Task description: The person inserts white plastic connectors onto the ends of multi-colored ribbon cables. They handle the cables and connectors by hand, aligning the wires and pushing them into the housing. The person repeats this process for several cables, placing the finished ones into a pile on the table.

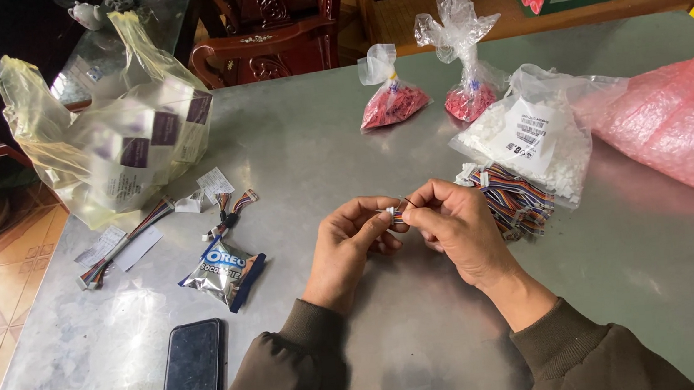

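Note:
Over the middle of a grey metal table [342,137], my left hand [349,241] and my right hand [457,225] meet fingertip to fingertip. Between them they pinch a small white connector with short multicoloured wires [396,212]. The left thumb and forefinger hold the white plug end. The right fingers grip the wires just beside it. A bundle of multicoloured ribbon wires [516,199] lies right behind my right hand. Beside that bundle sits a clear bag of small white connectors [531,141].
Two small knotted bags of red parts [393,103] [470,100] stand at the back. A large yellowish plastic bag [120,139] is at the left, with finished wire pieces [121,244] [230,218], a snack wrapper [224,271] and a dark phone [191,376] nearby. Pink bubble wrap [679,120] lies right.

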